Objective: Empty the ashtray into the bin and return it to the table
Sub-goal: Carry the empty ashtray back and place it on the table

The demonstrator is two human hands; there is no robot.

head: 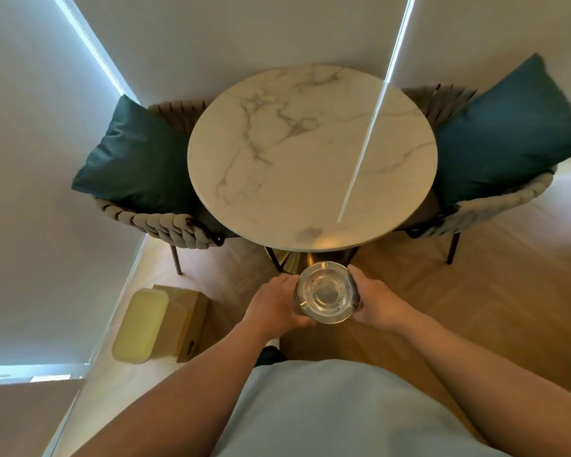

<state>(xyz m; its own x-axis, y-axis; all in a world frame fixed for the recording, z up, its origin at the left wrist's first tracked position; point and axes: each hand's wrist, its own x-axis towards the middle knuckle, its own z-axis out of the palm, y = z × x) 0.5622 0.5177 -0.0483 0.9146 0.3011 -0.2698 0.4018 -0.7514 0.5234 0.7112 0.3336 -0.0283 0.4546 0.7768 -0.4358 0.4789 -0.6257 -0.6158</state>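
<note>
Ashtray: I am watching the ashtray [326, 292], a round shiny metal dish, being carried level and mouth up in front of the body, off the table and above the wooden floor, just short of the table's near edge.
Left hand: the left hand [274, 305] is cupping the ashtray's left side, fingers curled under and against its wall, closed onto it.
Right hand: the right hand [374, 300] is doing the same on the right side, thumb lying along the rim, closed onto the dish.
Contents: I am seeing a few pale specks on the right of the bowl; whether that is ash or only glare, I cannot tell.
Bin: the bin [160, 326], a yellowish box with a rounded lid, is standing on the floor down and to the left of the hands, near the left chair [159, 222].
Table: the marble table [310, 153] is lying straight ahead of the dish, its top bare.
Deciding relation: the bin is sitting on the left hand's side and lower, the table dead ahead and higher.
Judgement: if the dish is not yet emptied, I am expecting a swing left and down; if it is, a short reach forward.
</note>
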